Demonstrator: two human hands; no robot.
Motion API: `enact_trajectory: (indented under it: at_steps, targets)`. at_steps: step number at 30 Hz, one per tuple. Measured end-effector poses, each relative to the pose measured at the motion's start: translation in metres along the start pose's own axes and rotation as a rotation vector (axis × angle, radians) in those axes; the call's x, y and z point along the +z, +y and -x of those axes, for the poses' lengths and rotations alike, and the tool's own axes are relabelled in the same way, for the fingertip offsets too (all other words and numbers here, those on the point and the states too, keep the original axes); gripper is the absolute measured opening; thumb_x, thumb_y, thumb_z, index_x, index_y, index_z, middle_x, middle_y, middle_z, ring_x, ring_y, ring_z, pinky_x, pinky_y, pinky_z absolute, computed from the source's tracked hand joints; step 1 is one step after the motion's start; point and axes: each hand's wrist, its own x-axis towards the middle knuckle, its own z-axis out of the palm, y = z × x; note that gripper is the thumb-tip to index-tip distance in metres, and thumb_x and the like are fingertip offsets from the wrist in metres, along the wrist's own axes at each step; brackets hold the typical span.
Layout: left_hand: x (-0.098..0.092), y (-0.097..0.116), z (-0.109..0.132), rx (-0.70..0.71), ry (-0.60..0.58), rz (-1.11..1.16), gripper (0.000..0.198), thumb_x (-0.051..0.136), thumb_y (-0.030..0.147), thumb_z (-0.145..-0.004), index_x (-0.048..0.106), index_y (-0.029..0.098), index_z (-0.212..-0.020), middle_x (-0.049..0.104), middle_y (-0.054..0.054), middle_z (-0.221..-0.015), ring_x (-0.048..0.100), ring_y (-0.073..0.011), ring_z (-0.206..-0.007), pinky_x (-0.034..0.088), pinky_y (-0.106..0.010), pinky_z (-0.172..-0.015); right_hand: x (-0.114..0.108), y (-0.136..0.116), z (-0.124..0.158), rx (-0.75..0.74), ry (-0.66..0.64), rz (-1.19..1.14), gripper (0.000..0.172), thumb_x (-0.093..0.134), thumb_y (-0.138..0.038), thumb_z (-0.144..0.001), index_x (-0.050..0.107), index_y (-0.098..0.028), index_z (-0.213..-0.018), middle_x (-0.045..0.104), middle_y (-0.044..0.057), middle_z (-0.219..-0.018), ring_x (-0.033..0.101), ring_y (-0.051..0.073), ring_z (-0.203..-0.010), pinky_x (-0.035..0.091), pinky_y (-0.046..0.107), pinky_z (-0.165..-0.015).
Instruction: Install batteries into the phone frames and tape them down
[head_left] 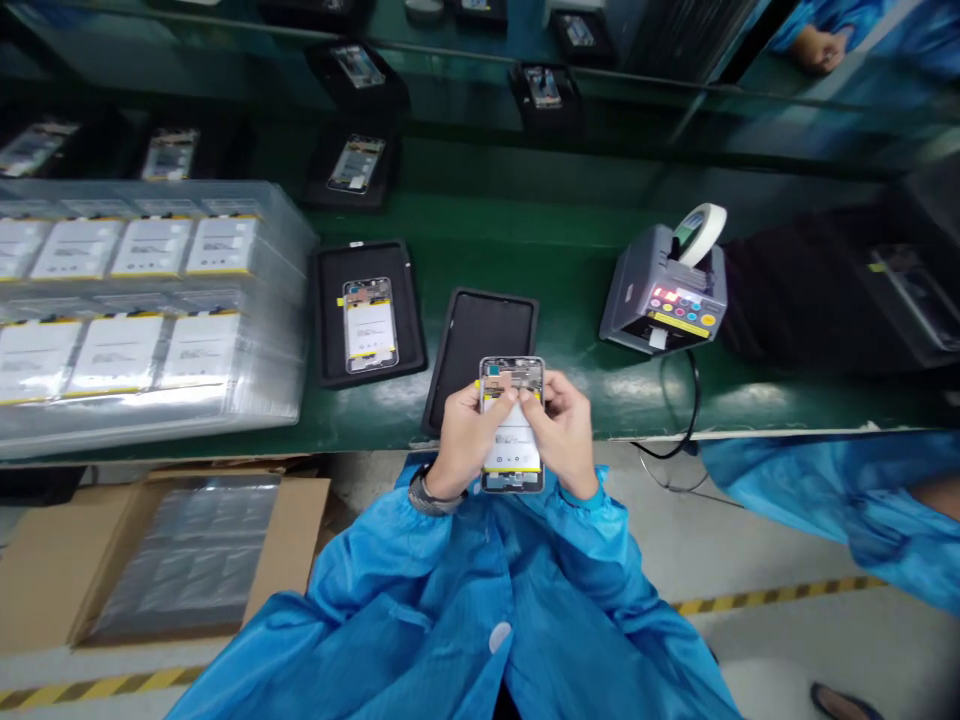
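Between my two hands is an opened smartphone (513, 455), its white battery and inner parts facing up. My left hand (471, 435) grips its left edge, and my right hand (564, 430) grips the right one. Both thumbs press side by side near the battery's top end; what lies under them is hidden. Just beyond the phone, a black foam tray (491, 325) lies on the green bench, partly covered by my hands. To its left, a second black tray (411, 350) holds another opened phone (371, 325) with a battery.
Stacked clear plastic trays (274, 300) of batteries stand at left. A tape dispenser (664, 290) is on the right, its cable (694, 400) hanging over the edge. Phones in black trays line the back. An open carton (292, 530) is below; a co-worker's blue sleeve (795, 490) is at right.
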Motion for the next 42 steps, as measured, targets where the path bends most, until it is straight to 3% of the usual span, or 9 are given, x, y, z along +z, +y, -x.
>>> enact_trajectory:
  at_steps: [2, 3, 7, 9, 11, 15, 22, 38, 42]
  targets:
    - [-0.001, -0.005, -0.009, -0.211, 0.009, 0.105, 0.034, 0.084, 0.035, -0.07, 0.072, 0.01, -0.089, 0.073, -0.006, -0.074, 0.067, -0.0172, -0.058, 0.054, -0.024, -0.053, -0.022, 0.009, -0.012, 0.059, 0.024, -0.004, 0.03, 0.071, -0.046, -0.085, 0.067, -0.019, -0.097, 0.067, 0.0, -0.071, 0.059, 0.014, -0.059, 0.045, 0.023, -0.053]
    - [-0.003, -0.005, -0.013, -0.307, 0.007, 0.147, 0.035, 0.084, 0.035, -0.071, 0.071, 0.01, -0.09, 0.073, -0.007, -0.073, 0.067, -0.0181, -0.055, 0.055, -0.025, -0.051, -0.038, 0.011, -0.018, 0.065, 0.112, 0.009, 0.032, 0.072, -0.048, -0.084, 0.068, -0.018, -0.095, 0.065, 0.0, -0.067, 0.056, 0.013, -0.055, 0.043, 0.023, -0.05]
    - [-0.018, 0.003, -0.024, -0.471, 0.004, 0.247, 0.026, 0.075, 0.025, -0.08, 0.069, 0.01, -0.101, 0.075, -0.009, -0.077, 0.069, -0.018, -0.053, 0.058, -0.025, -0.051, -0.118, 0.008, -0.04, -0.022, 0.69, 0.068, 0.034, 0.076, -0.049, -0.075, 0.068, -0.016, -0.078, 0.059, -0.002, -0.055, 0.048, 0.009, -0.043, 0.033, 0.021, -0.041]
    - [-0.025, 0.008, -0.025, -0.454, 0.003, 0.255, 0.027, 0.072, 0.018, -0.08, 0.068, 0.01, -0.106, 0.076, -0.008, -0.08, 0.071, -0.0176, -0.055, 0.059, -0.024, -0.053, -0.145, 0.002, -0.048, -0.011, 0.745, 0.084, 0.037, 0.079, -0.05, -0.069, 0.066, -0.015, -0.072, 0.058, -0.001, -0.053, 0.046, 0.009, -0.041, 0.03, 0.021, -0.038]
    - [-0.029, 0.012, -0.024, -0.41, 0.004, 0.241, 0.034, 0.072, 0.014, -0.079, 0.068, 0.011, -0.112, 0.077, -0.008, -0.084, 0.073, -0.0182, -0.059, 0.06, -0.023, -0.056, -0.156, -0.003, -0.054, 0.021, 0.693, 0.094, 0.039, 0.08, -0.052, -0.067, 0.066, -0.015, -0.07, 0.058, 0.0, -0.053, 0.046, 0.009, -0.04, 0.029, 0.021, -0.037]
    - [-0.029, 0.013, -0.018, -0.327, -0.004, 0.182, 0.041, 0.076, 0.015, -0.077, 0.068, 0.012, -0.118, 0.078, -0.01, -0.092, 0.076, -0.0221, -0.071, 0.063, -0.027, -0.065, -0.15, -0.007, -0.063, 0.048, 0.635, 0.139, 0.038, 0.078, -0.051, -0.068, 0.065, -0.015, -0.066, 0.062, 0.003, -0.055, 0.047, 0.009, -0.04, 0.03, 0.021, -0.038]
    - [-0.03, 0.011, -0.015, -0.274, -0.091, 0.136, 0.046, 0.08, 0.023, -0.076, 0.068, 0.013, -0.119, 0.077, -0.012, -0.105, 0.077, -0.0269, -0.087, 0.064, -0.03, -0.072, -0.145, -0.004, -0.069, 0.046, 0.703, 0.224, 0.033, 0.079, -0.043, -0.068, 0.063, -0.015, -0.059, 0.059, 0.002, -0.048, 0.045, 0.009, -0.036, 0.03, 0.023, -0.037]
    - [-0.031, 0.011, -0.018, -0.26, -0.108, 0.118, 0.049, 0.082, 0.027, -0.074, 0.068, 0.014, -0.119, 0.078, -0.011, -0.104, 0.076, -0.0271, -0.089, 0.064, -0.032, -0.074, -0.147, -0.004, -0.075, 0.049, 0.708, 0.232, 0.019, 0.073, -0.029, -0.068, 0.063, -0.015, -0.06, 0.054, 0.0, -0.044, 0.044, 0.009, -0.035, 0.032, 0.022, -0.036]
    - [-0.031, 0.012, -0.02, -0.218, -0.098, 0.099, 0.05, 0.083, 0.03, -0.073, 0.068, 0.014, -0.118, 0.078, -0.012, -0.103, 0.076, -0.0269, -0.087, 0.063, -0.033, -0.075, -0.147, -0.015, -0.065, 0.049, 0.635, 0.196, 0.015, 0.073, -0.026, -0.066, 0.064, -0.015, -0.06, 0.051, -0.002, -0.043, 0.043, 0.008, -0.036, 0.032, 0.021, -0.037]
